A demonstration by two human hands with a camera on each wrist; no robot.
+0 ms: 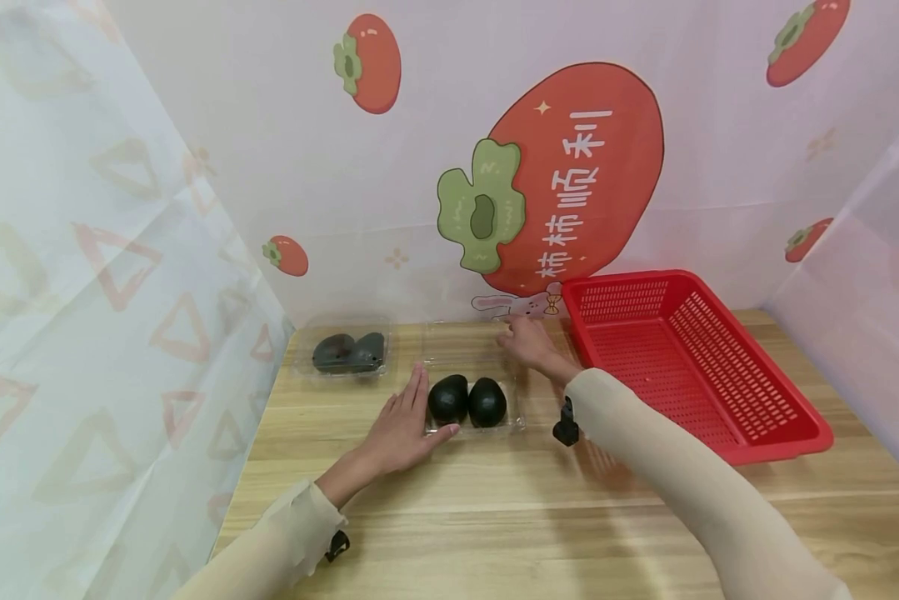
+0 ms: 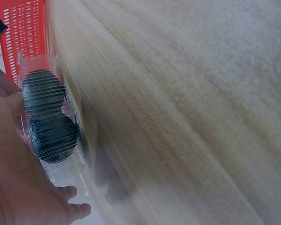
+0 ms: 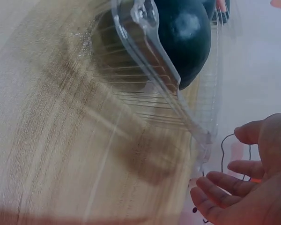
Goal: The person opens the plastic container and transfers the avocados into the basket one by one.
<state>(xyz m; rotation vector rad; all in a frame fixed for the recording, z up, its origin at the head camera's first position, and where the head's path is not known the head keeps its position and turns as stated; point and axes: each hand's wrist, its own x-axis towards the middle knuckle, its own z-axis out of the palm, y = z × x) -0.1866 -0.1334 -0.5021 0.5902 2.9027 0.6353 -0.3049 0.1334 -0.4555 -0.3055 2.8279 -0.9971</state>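
Note:
Two dark avocados (image 1: 487,402) sit side by side in a clear plastic clamshell box (image 1: 519,422) on the wooden table. The box's lid (image 1: 460,323) stands open toward the back wall. My left hand (image 1: 397,429) rests along the left side of the box, fingers straight, with the thumb at its front edge. In the left wrist view, the ribbed clear wall shows in front of the avocados (image 2: 49,112). My right hand (image 1: 527,342) is at the right edge of the lid. In the right wrist view, its fingers (image 3: 225,190) are loosely bent, with nothing between them and the thumb.
At the back left stands another clear box (image 1: 307,350), closed, with two dark avocados inside. A red perforated plastic basket (image 1: 782,442) stands to the right, close to my right forearm. Behind the table (image 1: 449,525) hangs a cloth (image 1: 389,183) printed with persimmons.

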